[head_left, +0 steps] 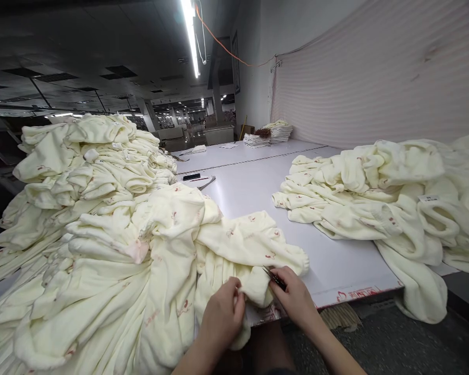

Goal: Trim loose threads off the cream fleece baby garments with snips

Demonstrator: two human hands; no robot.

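A pale yellow fleece garment with small reddish prints lies at the table's front edge, its cuffs toward me. My left hand pinches the fabric near one cuff, fingers closed. Thread snips sit in my right hand, their tips pointing up and left beside the cuff. Whether the tips touch the cloth I cannot tell. Part of the cuff between the hands is hidden by my left fingers.
A tall pile of similar garments rises on the left. Another heap lies right, one piece hanging over the edge. A black object and folded stacks lie farther back on the white table.
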